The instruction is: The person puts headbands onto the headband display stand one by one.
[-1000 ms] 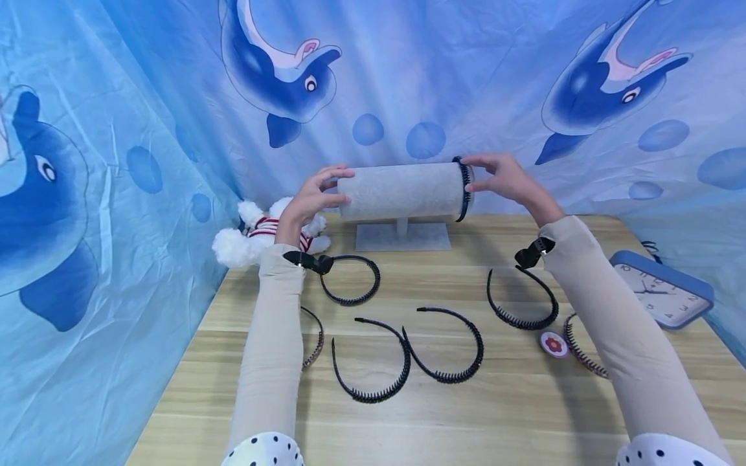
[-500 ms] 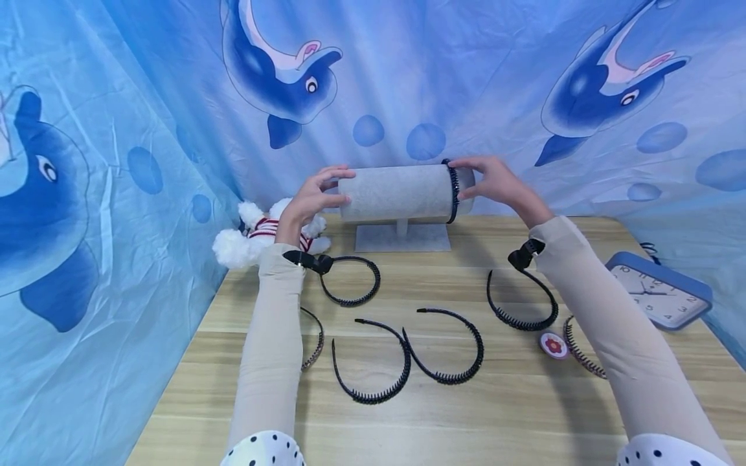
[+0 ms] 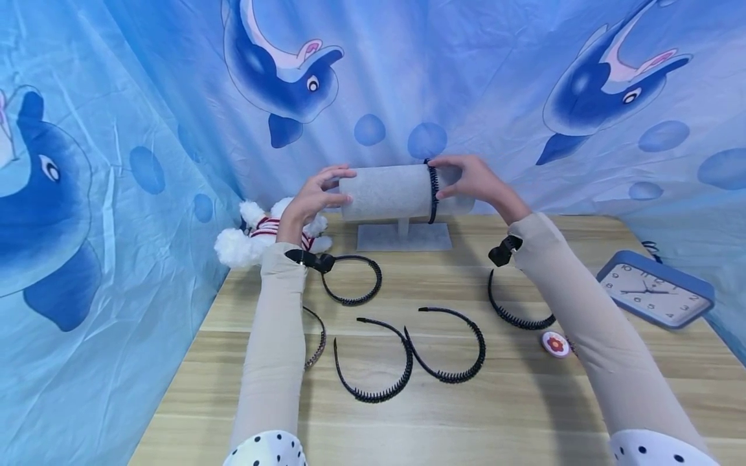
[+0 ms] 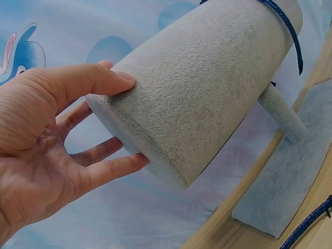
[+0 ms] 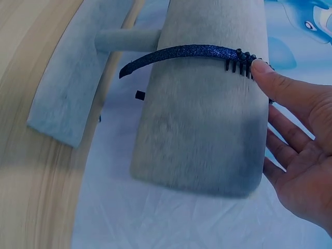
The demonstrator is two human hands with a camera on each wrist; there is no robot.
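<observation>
A grey plush cylinder on a flat foot, a headband display stand [image 3: 387, 192], stands at the back of the table. My left hand [image 3: 310, 197] holds its left end, the thumb on the front surface and fingers at the end rim in the left wrist view. Around the cylinder, right of its middle, sits a dark glittery toothed headband [image 5: 192, 51]. My right hand [image 3: 471, 180] grips this headband, thumb on its toothed part in the right wrist view. The other fingers reach behind the cylinder and are partly hidden. The headband's free tip hangs below the cylinder.
Several dark toothed headbands lie on the wooden table, among them a front one [image 3: 381, 396] meeting its neighbour [image 3: 457, 377]. A white plush toy [image 3: 236, 248] sits left, a blue clock [image 3: 658, 289] right, near a flower badge [image 3: 555, 344]. A dolphin-print curtain [image 3: 466, 77] hangs behind.
My right hand has slid the headband leftwards along the cylinder, from near its right end to right of the middle. The left hand keeps its place at the left end.
</observation>
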